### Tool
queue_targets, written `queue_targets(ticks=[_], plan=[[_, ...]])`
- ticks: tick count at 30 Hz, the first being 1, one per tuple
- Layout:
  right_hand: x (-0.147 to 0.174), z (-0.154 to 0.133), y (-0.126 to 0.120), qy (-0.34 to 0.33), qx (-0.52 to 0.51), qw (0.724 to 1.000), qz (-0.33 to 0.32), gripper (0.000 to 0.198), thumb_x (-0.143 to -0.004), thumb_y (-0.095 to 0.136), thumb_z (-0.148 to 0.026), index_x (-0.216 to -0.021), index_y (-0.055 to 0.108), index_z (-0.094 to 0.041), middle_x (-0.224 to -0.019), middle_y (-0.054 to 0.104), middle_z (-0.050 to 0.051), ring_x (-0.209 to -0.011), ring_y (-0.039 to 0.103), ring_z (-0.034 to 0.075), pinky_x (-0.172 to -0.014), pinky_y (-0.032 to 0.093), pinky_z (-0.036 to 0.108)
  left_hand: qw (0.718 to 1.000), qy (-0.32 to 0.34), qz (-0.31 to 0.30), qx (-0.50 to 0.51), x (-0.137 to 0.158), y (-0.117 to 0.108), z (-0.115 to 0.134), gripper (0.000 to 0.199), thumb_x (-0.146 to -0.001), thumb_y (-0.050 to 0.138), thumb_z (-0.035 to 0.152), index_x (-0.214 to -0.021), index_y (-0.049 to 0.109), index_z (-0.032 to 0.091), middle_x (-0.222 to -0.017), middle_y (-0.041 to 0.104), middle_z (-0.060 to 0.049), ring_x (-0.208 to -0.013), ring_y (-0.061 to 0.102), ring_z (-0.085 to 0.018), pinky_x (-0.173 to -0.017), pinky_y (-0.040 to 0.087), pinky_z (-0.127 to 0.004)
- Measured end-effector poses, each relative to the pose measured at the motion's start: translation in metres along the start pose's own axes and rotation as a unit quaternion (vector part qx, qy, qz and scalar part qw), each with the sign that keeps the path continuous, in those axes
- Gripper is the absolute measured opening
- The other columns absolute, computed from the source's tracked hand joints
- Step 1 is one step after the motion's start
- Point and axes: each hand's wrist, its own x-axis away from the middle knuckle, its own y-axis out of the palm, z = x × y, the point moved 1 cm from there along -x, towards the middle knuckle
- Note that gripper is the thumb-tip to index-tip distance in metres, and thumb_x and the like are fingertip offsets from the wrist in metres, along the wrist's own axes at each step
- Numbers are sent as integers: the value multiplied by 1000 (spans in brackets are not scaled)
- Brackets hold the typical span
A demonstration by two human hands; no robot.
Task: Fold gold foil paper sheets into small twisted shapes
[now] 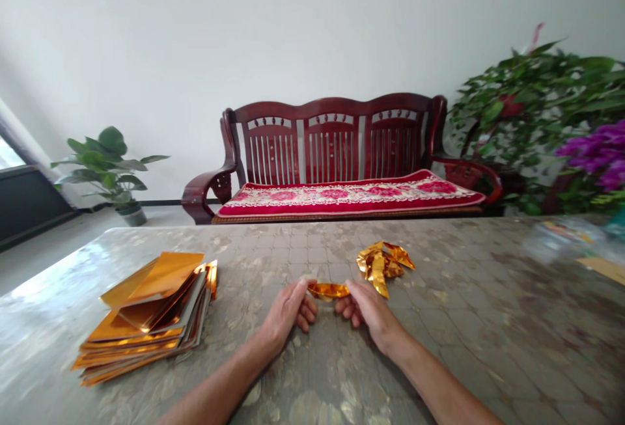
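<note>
Between my two hands a folded piece of gold foil paper (329, 290) is stretched out, narrow and boat-like in outline. My left hand (291, 308) pinches its left end, fingers curled under. At the other end, my right hand (364, 311) grips it the same way. Just beyond my right hand lies a small heap of folded gold foil pieces (383, 262). Off to the left sits a thick, uneven stack of gold foil sheets (141, 321), some showing grey backs.
The patterned table (312, 379) spans the foreground. Clear plastic packaging (561, 239) and a tan card (603, 269) lie at its right side. Behind it stands a dark red wooden bench (332, 145) with a red floral cover (351, 196). Potted plants (110, 168) flank the bench.
</note>
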Motion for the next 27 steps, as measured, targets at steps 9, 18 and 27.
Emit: queue_targets(ticks=[9, 18, 27], plan=[[3, -9, -3, 0, 44, 998, -41, 67, -88, 35, -67, -99, 72, -13, -60, 63, 2, -49, 49, 11, -41, 26, 20, 998, -12, 28, -56, -2, 6, 1, 61, -78, 54, 64, -103, 66, 10, -67, 60, 0, -50, 54, -9, -42, 42, -17], [1, -5, -6, 20, 56, 998, -3, 75, -87, 35, -71, -120, 67, -12, -60, 61, 2, -50, 47, 12, -42, 23, 21, 997, -33, 53, -38, -4, 7, 1, 61, -78, 54, 61, -107, 65, 9, -68, 62, -2, -51, 56, -10, -42, 43, -18], [8, -9, -6, 15, 23, 1000, -1, 76, -84, 37, -73, -123, 66, -15, -63, 59, 1, -48, 42, 10, -41, 25, 21, 998, 4, 38, -53, 2, 3, 1, 63, -82, 52, 63, -114, 65, 10, -73, 65, -3, -52, 57, -10, -45, 44, -19]])
